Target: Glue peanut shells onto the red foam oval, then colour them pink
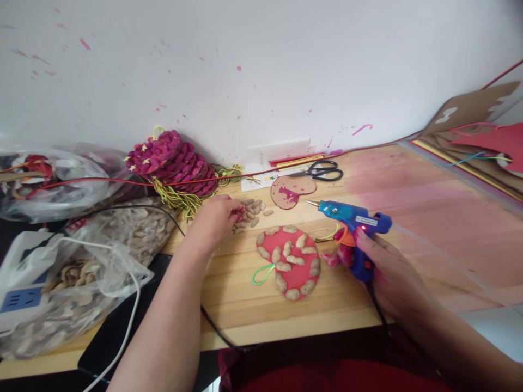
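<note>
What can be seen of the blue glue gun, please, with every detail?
The glue gun looks like blue plastic, with a pointed metal-looking nozzle, an orange trigger, a pale label and a lit red light. The right hand grips its handle, holding it over the wooden table, nozzle toward the left. A translucent stick extends from its back, and a black cord leaves the handle's bottom.

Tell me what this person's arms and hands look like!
The left forearm and right forearm are bare, with no sleeves or wristbands showing. Each grip, the left hand and the right hand, is ungloved, with what look like magenta stains on the fingers.
</note>
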{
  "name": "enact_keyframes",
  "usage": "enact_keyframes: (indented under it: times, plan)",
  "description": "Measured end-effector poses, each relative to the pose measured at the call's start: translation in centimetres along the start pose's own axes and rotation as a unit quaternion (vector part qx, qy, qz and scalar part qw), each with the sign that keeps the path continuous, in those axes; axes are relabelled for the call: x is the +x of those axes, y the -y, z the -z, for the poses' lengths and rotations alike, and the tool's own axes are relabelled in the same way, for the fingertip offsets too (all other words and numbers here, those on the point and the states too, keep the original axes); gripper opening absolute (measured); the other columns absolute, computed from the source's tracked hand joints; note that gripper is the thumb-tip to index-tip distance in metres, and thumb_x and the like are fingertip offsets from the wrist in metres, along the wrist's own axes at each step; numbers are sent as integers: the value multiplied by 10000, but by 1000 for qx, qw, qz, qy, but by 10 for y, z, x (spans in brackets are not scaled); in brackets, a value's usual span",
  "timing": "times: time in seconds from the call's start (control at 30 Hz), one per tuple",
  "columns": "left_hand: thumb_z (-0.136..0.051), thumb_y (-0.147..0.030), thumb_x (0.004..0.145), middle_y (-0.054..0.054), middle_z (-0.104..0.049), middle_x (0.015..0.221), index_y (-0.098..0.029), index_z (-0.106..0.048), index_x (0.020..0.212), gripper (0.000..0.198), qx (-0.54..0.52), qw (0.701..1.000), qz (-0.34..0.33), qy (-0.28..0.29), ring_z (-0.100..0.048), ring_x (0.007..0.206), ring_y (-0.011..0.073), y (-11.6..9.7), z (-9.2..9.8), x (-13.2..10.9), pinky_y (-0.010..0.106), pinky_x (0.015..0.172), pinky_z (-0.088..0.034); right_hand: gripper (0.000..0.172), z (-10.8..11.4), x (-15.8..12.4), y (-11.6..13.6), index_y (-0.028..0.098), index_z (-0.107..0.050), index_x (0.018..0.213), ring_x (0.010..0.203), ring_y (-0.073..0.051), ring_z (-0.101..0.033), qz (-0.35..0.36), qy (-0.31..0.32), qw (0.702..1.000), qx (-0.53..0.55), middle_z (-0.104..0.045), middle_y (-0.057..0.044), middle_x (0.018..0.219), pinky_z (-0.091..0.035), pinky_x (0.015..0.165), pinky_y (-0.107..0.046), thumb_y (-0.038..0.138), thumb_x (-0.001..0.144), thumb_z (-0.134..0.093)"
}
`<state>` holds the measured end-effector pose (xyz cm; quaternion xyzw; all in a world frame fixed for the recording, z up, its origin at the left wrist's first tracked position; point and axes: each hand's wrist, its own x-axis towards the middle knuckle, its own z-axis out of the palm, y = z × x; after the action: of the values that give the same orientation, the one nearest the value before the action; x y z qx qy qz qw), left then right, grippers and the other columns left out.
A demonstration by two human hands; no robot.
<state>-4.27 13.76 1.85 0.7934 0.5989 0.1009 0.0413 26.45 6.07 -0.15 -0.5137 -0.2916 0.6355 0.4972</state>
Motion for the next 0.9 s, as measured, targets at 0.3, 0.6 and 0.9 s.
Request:
enact_keyframes:
  times: [0.3, 0.6, 0.9]
  plan:
    - [-482, -216, 887, 87, -707, 864, -182, -763, 888, 283, -7, 1000, -21, -6, -631, 827, 230, 0, 1, 0, 331, 755, -458, 368, -1, -1, 1, 219, -643, 730, 611, -195, -655, -3, -9, 1000, -5, -638, -4, 585, -495, 604, -277, 543, 708, -818]
    - [-554, -172, 815, 68, -709, 870, -204, -746, 843, 197, -12, 1000, -2, 21, -645, 812, 218, -2, -1, 2, 321, 747, -471, 391, -3, -3, 4, 216, -653, 709, 612, -200, -660, 0, -14, 1000, -4, -642, -7, 584, -490, 576, -274, 554, 660, -842]
    - [-578, -236, 819, 52, -713, 824, -206, -750, 808, 175, -57, 998, 0, 3, -636, 753, 195, -7, 7, -3, 310, 726, -468, 363, -3, -2, 2, 203, -669, 738, 548, -155, -640, 4, -3, 1000, 4, -657, 12, 584, -473, 583, -251, 535, 713, -815]
